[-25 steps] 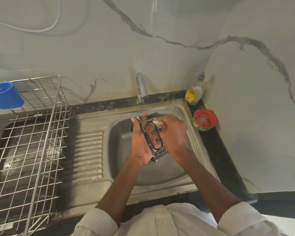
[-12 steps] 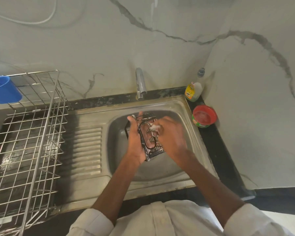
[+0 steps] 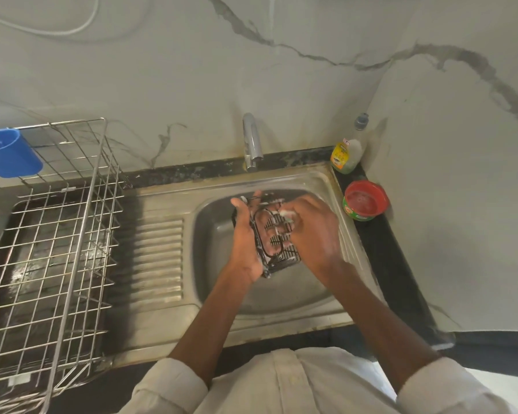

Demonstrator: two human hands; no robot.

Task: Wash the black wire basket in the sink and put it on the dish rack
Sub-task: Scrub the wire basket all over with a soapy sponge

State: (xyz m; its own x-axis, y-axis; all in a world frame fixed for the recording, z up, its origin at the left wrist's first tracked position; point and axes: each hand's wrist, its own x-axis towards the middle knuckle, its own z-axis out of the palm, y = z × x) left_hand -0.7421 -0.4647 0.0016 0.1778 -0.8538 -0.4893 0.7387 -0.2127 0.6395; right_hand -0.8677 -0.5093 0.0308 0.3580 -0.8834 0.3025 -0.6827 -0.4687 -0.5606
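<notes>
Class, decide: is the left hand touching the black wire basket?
Touching. The head view shows the left hand wrapped round the black wire basket's left edge, thumb over its rim.

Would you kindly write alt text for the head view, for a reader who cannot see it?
Over a steel sink, the left hand holds a soapy black wire basket while the right hand scrubs it. A wire dish rack stands to the left; a tap is behind.
</notes>
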